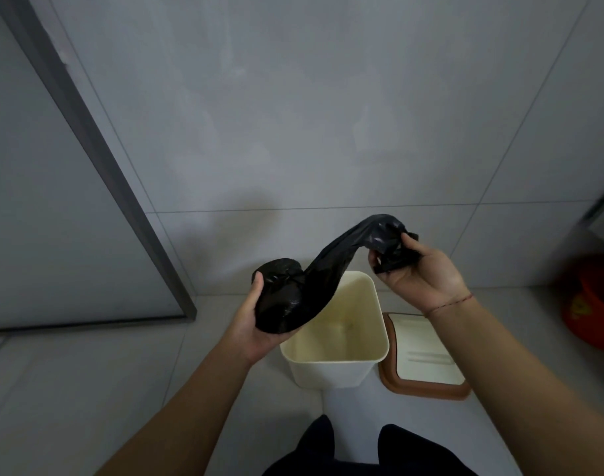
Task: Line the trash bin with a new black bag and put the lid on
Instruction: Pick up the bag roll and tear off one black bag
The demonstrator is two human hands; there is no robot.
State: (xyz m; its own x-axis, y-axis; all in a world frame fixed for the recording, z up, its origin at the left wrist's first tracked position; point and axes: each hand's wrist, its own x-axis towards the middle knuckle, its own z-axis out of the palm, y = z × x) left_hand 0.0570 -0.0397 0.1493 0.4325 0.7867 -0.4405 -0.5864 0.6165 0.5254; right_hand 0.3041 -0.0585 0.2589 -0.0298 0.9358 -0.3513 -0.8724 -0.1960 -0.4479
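A cream square trash bin (338, 369) stands open and bare on the floor, straight below my hands. Its lid (427, 383), cream with a brown rim, lies flat on the floor to the bin's right. My left hand (256, 324) grips a roll of black bags (280, 297) above the bin's left edge. One black bag (345, 252) stretches up and right from the roll to my right hand (417, 273), which is closed on its bunched end.
A grey tiled wall (328, 115) rises close behind the bin. A dark-framed door panel (53, 201) is on the left. A red-orange basin (592, 304) sits at the right edge. My dark-clothed legs (362, 451) are at the bottom.
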